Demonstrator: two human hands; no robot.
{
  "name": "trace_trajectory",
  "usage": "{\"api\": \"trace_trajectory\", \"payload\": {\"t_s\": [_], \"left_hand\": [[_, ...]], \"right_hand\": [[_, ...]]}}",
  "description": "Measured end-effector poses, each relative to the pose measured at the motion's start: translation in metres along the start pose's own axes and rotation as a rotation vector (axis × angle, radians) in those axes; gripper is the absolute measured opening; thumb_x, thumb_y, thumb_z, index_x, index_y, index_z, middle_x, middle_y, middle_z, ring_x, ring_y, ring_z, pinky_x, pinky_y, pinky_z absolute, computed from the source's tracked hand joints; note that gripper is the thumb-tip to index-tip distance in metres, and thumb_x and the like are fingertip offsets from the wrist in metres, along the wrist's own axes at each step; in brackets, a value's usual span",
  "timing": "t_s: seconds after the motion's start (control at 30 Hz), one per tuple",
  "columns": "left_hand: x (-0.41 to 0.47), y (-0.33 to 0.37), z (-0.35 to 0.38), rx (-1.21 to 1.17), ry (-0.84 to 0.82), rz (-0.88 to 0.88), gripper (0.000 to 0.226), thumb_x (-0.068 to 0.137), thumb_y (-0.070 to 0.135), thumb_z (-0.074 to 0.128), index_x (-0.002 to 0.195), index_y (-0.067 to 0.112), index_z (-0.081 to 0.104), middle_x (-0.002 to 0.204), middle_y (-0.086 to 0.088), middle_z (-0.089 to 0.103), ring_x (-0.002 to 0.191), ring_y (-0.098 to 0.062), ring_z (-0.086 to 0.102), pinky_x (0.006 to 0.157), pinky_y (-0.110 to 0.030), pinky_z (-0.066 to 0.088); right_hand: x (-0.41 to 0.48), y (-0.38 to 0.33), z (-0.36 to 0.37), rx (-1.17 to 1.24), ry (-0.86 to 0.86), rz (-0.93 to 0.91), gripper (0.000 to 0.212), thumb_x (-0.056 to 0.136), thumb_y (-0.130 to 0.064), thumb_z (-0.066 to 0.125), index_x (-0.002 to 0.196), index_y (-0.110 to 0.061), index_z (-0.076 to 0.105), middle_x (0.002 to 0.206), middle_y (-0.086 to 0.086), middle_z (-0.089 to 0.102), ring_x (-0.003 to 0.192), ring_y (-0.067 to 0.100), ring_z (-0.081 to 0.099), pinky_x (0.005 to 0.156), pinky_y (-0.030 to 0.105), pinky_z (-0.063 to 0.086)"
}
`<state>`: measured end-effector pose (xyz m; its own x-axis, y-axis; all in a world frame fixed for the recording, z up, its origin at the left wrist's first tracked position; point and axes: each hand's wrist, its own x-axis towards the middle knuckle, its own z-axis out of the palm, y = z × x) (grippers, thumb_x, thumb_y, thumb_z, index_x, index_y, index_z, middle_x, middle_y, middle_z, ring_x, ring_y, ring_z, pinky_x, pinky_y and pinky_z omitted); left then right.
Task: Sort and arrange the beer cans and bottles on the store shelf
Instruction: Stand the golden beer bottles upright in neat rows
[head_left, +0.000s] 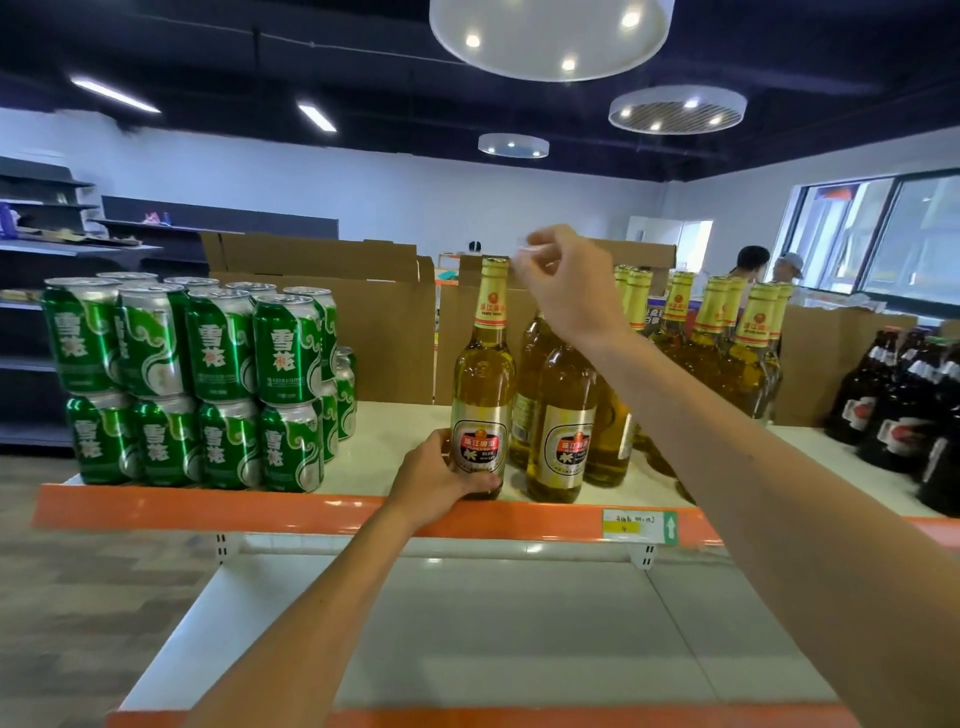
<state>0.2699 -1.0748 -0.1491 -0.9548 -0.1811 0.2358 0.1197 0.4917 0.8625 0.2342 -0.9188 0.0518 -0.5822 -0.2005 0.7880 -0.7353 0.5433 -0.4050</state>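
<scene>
The left hand (441, 480) wraps its fingers round the foot of a golden beer bottle (485, 374), which stands upright at the very front of the shelf (384, 441), against the orange lip (260, 512). The right hand (566, 280) hovers just beside the cap (494, 261) with its fingers curled. Something pale blurs at its fingertips, and I cannot tell whether it holds anything. Gripped so low, the bottle could tip if the upper hand nudges its neck, knocking the neighbouring bottles (563, 426) just right of the left hand. Off to that hand's left, green cans (208, 384) stack two high. Beyond both hands, open cardboard boxes (363, 312) hide their contents. The bottles look full of amber beer.
</scene>
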Motion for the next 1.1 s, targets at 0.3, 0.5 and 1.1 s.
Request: {"api": "trace_trajectory", "payload": {"t_s": [0.3,0.5,1.1], "left_hand": [[0.002,0.007,-0.006,0.064,-0.054,-0.023,0.084,0.068,0.044,0.090,0.137,0.019,0.048,0.129,0.001,0.062,0.112,-0.016,0.058,0.094,-0.030,0.050],[0.004,0.010,-0.011,0.068,-0.121,-0.016,0.075,0.074,0.028,0.088,0.136,0.017,0.048,0.116,0.006,0.058,0.108,-0.013,0.055,0.092,-0.026,0.046],[-0.005,0.010,0.006,0.062,0.037,-0.103,0.066,0.064,0.024,0.094,0.122,0.024,0.061,0.112,0.006,0.070,0.105,-0.013,0.066,0.100,-0.039,0.051]], "right_hand": [[-0.024,0.060,-0.034,0.028,-0.008,0.368,0.049,0.095,-0.040,0.065,0.133,-0.011,0.053,0.112,-0.002,0.062,0.099,0.013,0.060,0.095,0.037,0.053],[-0.037,0.072,-0.020,0.170,-0.317,0.416,0.053,0.096,-0.035,0.065,0.140,-0.012,0.049,0.120,-0.002,0.062,0.100,0.010,0.061,0.087,0.025,0.051],[-0.031,0.092,-0.015,0.163,-0.427,0.257,0.054,0.088,-0.050,0.070,0.129,-0.018,0.056,0.119,0.000,0.066,0.107,0.020,0.064,0.097,0.044,0.054]]}}
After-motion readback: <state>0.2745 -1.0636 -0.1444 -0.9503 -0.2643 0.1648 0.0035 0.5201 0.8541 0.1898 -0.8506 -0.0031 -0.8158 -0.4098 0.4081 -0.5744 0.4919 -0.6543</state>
